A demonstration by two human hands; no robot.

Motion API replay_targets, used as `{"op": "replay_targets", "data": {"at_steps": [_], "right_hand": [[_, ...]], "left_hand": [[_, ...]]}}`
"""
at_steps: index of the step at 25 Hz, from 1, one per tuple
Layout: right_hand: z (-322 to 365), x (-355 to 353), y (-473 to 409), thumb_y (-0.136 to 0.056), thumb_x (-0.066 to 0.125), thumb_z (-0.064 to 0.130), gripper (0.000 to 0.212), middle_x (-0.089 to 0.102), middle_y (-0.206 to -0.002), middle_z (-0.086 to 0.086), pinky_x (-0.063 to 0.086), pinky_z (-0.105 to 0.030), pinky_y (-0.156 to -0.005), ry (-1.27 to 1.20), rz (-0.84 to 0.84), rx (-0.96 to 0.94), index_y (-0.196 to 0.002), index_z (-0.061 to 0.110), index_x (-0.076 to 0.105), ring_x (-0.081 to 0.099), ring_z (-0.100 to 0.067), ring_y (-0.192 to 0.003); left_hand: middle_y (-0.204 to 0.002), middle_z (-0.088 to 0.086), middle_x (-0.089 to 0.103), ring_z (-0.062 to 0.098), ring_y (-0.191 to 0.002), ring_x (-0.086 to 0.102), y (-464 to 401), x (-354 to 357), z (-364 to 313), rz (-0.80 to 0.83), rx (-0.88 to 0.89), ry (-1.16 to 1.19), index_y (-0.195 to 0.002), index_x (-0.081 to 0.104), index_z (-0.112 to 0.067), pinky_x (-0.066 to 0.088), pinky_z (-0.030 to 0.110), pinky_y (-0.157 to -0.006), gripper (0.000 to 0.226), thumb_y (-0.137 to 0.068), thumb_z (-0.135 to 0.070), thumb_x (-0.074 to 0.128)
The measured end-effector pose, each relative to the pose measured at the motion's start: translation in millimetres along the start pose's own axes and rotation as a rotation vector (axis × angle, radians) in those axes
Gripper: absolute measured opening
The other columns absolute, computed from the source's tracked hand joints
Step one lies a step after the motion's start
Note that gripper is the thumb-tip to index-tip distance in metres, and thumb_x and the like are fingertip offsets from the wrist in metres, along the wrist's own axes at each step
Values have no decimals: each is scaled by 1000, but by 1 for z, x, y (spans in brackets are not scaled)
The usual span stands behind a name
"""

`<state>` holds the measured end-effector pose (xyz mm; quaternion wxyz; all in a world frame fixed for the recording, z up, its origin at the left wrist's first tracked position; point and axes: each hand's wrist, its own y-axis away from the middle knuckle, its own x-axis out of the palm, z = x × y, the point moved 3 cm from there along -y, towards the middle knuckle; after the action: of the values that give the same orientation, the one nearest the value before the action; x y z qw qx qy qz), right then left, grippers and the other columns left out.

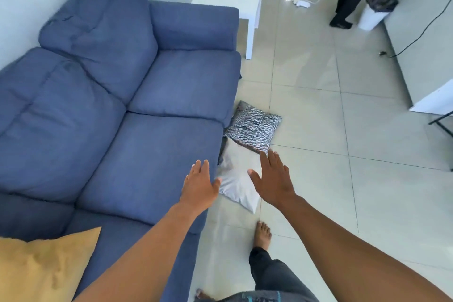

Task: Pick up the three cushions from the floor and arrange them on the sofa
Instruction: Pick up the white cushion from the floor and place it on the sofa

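White cushion [236,179] on floor beside sofa [117,95], patterned cushion [253,129] overlapping it. Our left hand [199,185], right hand [273,179] spread wide, empty. Risk: lifting white 1 drags patterned 1 along.

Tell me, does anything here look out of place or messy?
Yes. Two cushions lie on the tiled floor against the sofa front: a white cushion and a patterned cushion overlapping its far end. A yellow cushion already sits on the sofa. Both hands are open, holding nothing.

I see matt blue cloth on the sofa [137,144], glossy tiles [318,105], and beyond my fingertips [270,154] a coarse woven cushion [253,127].
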<state>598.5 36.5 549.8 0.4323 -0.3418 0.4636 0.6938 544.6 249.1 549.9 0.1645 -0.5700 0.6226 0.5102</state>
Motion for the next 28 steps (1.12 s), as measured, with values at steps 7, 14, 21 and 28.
{"op": "replay_targets", "data": {"at_steps": [7, 14, 21, 28], "right_hand": [[-75, -10, -75, -107, 41, 49, 74, 11, -174, -18, 22, -53, -126, -46, 89, 63, -163, 7, 20, 8, -33, -162], [-91, 11, -137, -107, 45, 46, 73, 16, -173, -18, 21, -50, -127, -186, 146, 182, -163, 6, 21, 12, -32, -161], [-140, 113, -236, -106, 49, 42, 72, 25, -170, -19, 27, -47, -122, -277, 243, 330, -162, 4, 23, 24, -38, -156], [-206, 287, -333, -106, 49, 41, 68, 38, -160, -19, 35, -47, -114, -326, 326, 383, -158, 2, 28, 35, -41, -147]], "left_hand": [[-174, 19, 17, 32, -162, 14, -92, 38, -75, 77, -16, 34, -165, 21, -5, 18, 42, -128, 72, -107, -35, 50], [-174, 14, 17, 29, -162, 13, -158, 49, -73, 181, -68, 38, -166, 20, -9, 20, 45, -128, 71, -107, -37, 47], [-166, 17, 38, 33, -154, 33, -285, 133, -38, 219, -223, 73, -160, 33, -4, 29, 42, -121, 63, -106, -33, 50], [-160, 17, 47, 36, -145, 46, -410, 281, 40, 260, -388, 32, -155, 42, -6, 39, 40, -113, 57, -106, -33, 49]]}}
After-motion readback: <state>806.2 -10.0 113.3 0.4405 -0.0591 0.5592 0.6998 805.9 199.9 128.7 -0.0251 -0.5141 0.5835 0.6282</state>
